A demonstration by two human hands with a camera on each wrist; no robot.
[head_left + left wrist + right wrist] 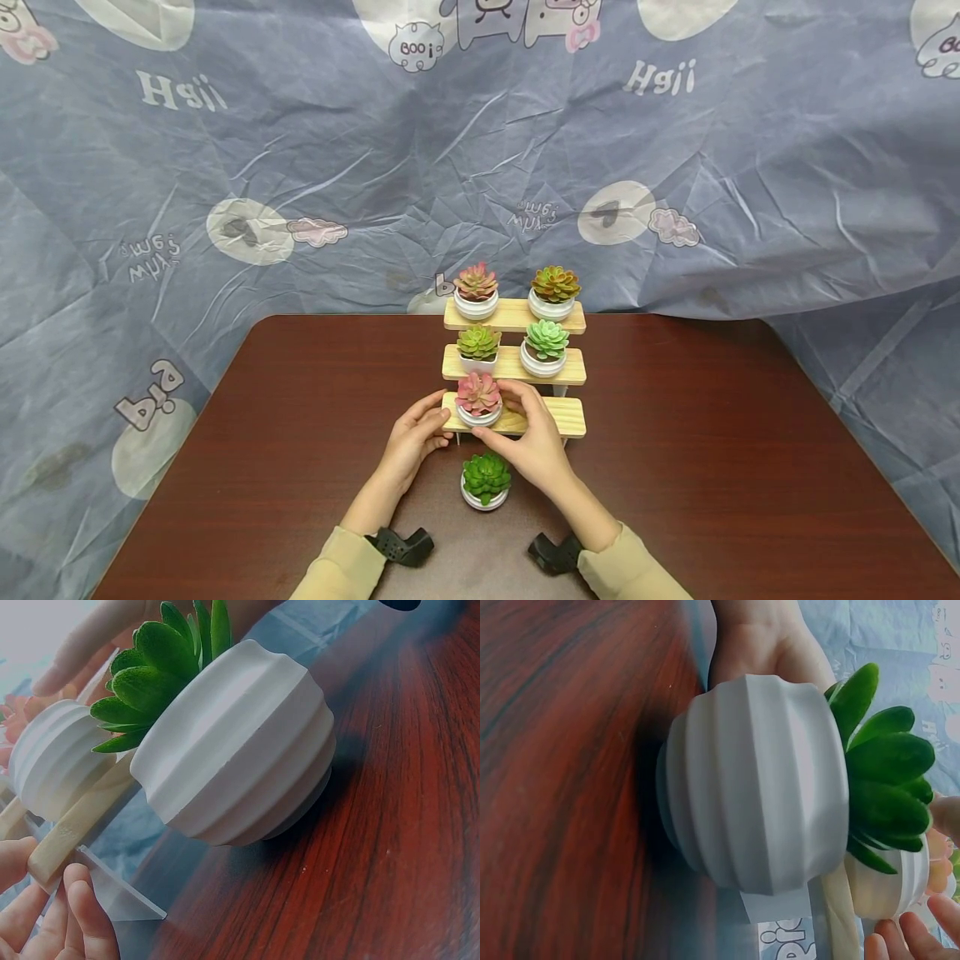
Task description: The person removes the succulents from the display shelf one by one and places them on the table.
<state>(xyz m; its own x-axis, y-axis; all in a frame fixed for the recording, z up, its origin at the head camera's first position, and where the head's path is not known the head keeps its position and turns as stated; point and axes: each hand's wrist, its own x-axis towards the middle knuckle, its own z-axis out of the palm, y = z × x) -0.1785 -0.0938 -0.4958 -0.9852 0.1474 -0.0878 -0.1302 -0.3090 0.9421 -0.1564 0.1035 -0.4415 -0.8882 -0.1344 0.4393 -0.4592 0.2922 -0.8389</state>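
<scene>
Between thumb and fingers my right hand holds the white pot of a pink succulent, at the left part of the lowest board of a wooden tiered stand. My left hand grips that board's left end; in the left wrist view its fingers pinch the wood. In front of the stand, between my wrists, a green succulent sits on the table in a ribbed white pot, which fills much of both wrist views.
On the middle board stand a yellow-green succulent and a pale green one. The top board holds a pinkish one and an orange-green one. A dark red-brown table lies below, with a grey-blue printed cloth behind it.
</scene>
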